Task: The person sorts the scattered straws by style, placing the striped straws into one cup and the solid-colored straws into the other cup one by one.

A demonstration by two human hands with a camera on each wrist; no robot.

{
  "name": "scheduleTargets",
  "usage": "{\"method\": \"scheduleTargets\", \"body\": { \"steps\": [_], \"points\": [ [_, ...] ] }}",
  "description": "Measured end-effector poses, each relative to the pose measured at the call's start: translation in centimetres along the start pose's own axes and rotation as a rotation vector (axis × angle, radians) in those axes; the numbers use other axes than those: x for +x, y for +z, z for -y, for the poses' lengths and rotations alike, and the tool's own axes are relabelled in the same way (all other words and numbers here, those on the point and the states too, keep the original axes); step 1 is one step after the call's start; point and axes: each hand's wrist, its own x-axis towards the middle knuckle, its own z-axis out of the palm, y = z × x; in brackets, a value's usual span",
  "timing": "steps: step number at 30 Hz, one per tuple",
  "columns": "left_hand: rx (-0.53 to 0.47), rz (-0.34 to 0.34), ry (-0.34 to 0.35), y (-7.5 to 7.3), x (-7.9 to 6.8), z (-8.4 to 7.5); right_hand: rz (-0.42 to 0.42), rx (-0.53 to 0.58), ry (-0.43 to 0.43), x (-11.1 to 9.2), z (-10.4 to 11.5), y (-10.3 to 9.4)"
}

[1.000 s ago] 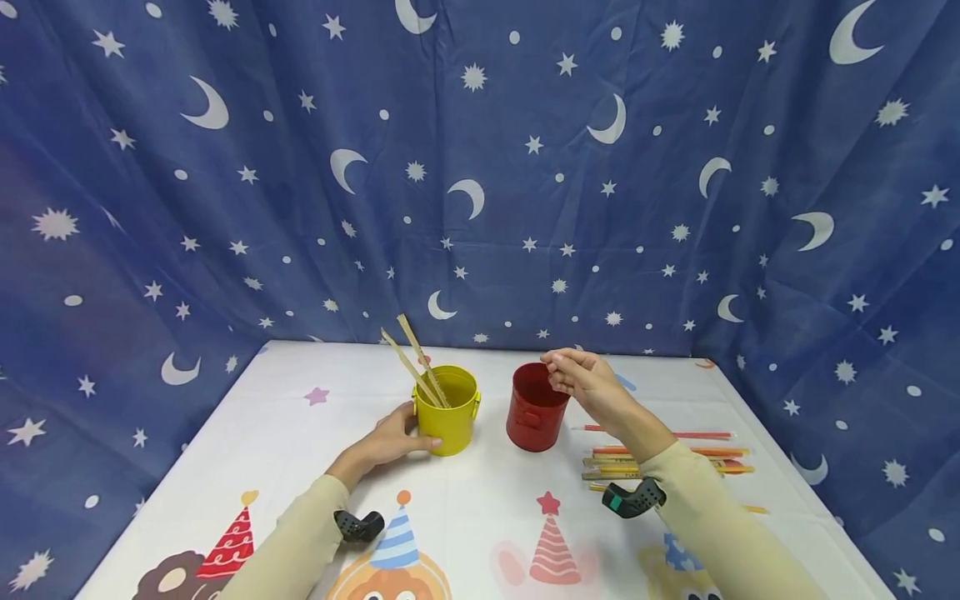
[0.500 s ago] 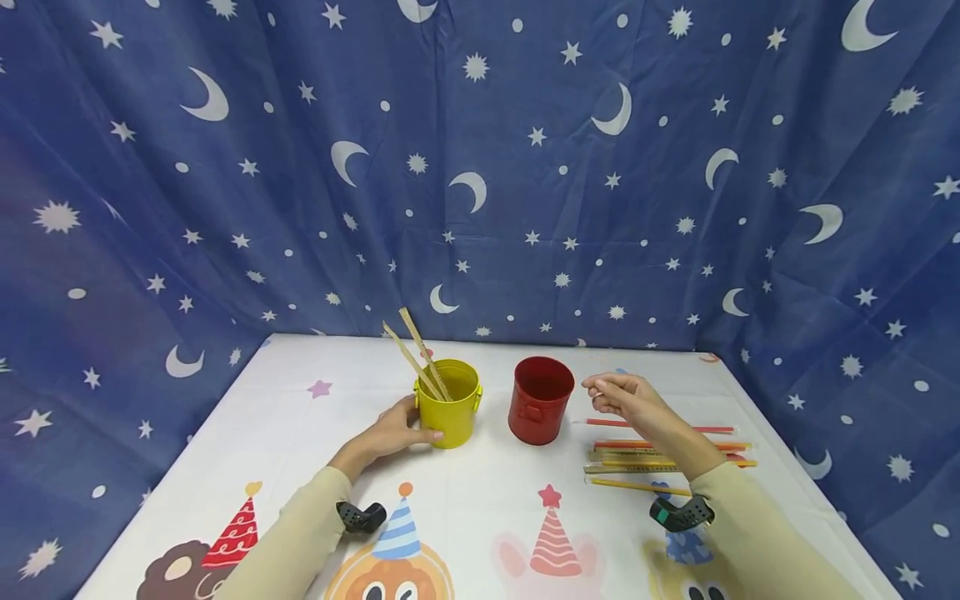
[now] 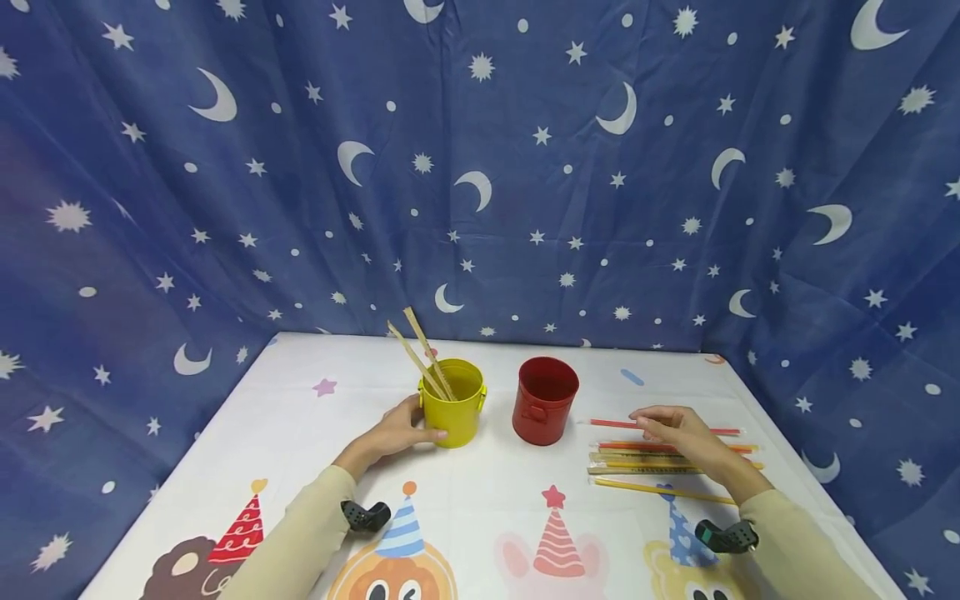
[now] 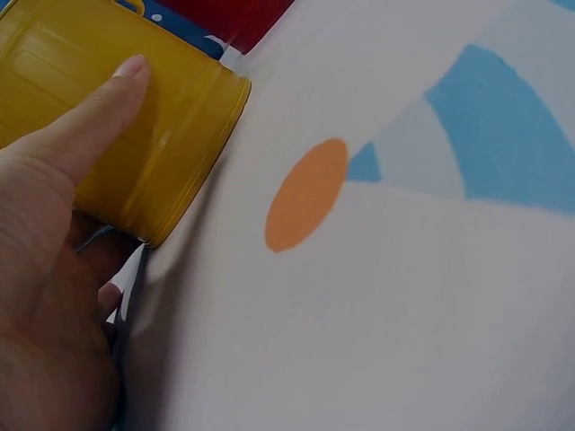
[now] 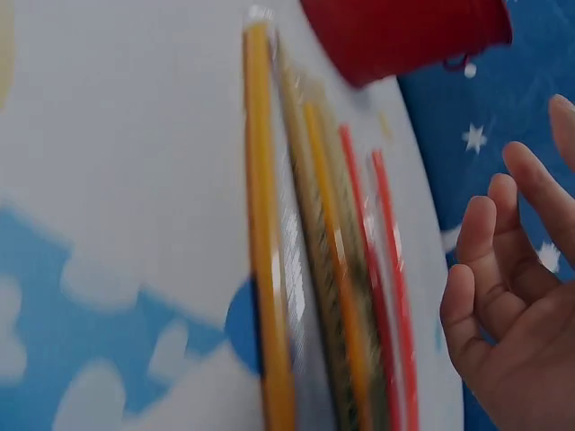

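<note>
My left hand (image 3: 393, 433) holds the yellow bucket (image 3: 453, 425) from its left side, thumb (image 4: 108, 112) on the front wall and the other fingers round behind. Two tan sticks (image 3: 408, 350) lean leftward out of that bucket. My right hand (image 3: 686, 437) is over the row of clear-wrapped straws, its fingers loosely bent and holding nothing. The row has red straws (image 3: 611, 423), yellow straws (image 5: 260, 180) and tan sticks (image 3: 615, 457), all lying side by side. Between the hands stands the red bucket (image 3: 543, 412), upright.
A white cloth (image 3: 487, 500) printed with party-hat animals covers the table. Behind it hangs a blue curtain (image 3: 480, 250) with moons and stars. Each wrist wears a black device, such as the left wrist camera (image 3: 365, 516).
My right hand has moved from the red bucket's rim rightward and down over the straws, its fingers loosening. My left hand stays on the yellow bucket.
</note>
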Motion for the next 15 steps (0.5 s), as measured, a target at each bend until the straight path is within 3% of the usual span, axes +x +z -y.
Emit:
{"method": "scheduleTargets", "body": {
  "steps": [6,15],
  "points": [
    [-0.012,0.007,0.001,0.1,-0.1,-0.3,-0.006,-0.139,0.041,-0.3,-2.0,-1.1],
    [-0.029,0.018,0.018,0.0,-0.1,-0.4,0.048,-0.201,0.021,-0.9,-4.0,-2.0]
  ]
}}
